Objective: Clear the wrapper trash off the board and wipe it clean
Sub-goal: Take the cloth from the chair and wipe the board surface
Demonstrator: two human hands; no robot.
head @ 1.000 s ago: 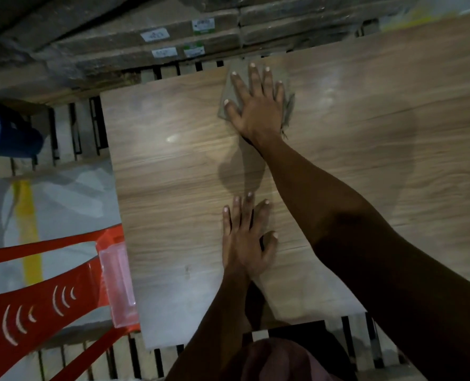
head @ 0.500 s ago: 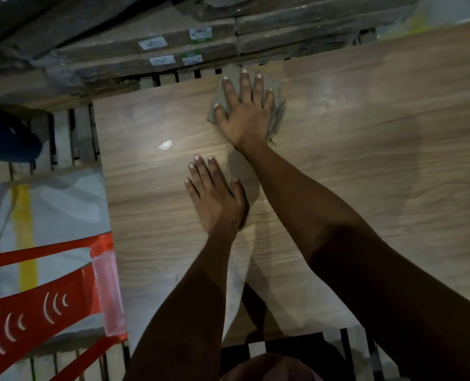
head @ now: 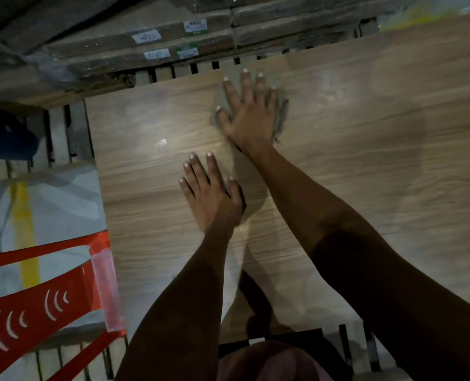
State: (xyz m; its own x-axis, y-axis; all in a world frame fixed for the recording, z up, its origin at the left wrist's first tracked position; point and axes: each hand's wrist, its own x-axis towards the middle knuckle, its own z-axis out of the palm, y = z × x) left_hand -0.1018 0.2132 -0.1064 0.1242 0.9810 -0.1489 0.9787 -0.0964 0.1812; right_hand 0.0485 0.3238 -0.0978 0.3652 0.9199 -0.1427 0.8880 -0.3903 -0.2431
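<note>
Across the centre and right of the frame lies the large wood-grain laminate board (head: 352,149), flat on a slatted wooden pallet (head: 61,133) whose slats show at the upper edge, the left edge and the lower edge of the board. The right hand (head: 249,112) is at the upper centre, close to the far edge of the board, palm down with fingers straight and spread. It presses a grey wiping cloth (head: 282,116) flat against the board; the cloth shows only as a margin around the fingers and along the right side of the palm. The left hand (head: 212,199) is at mid-frame, just below and left of the right wrist, also palm down on the bare board surface with fingers extended and holding nothing. The two hands are near each other but do not touch. A small pale scrap (head: 162,141) lies on the board to the upper left of the left hand, apart from both hands; what it is cannot be determined. At the lower left stands a red plastic chair (head: 36,306), beside the left edge of the board. Stacked cardboard boxes with white labels (head: 157,42) fill the upper part of the frame beyond the pallet. A blue rounded object (head: 3,133) sits at the left edge.
</note>
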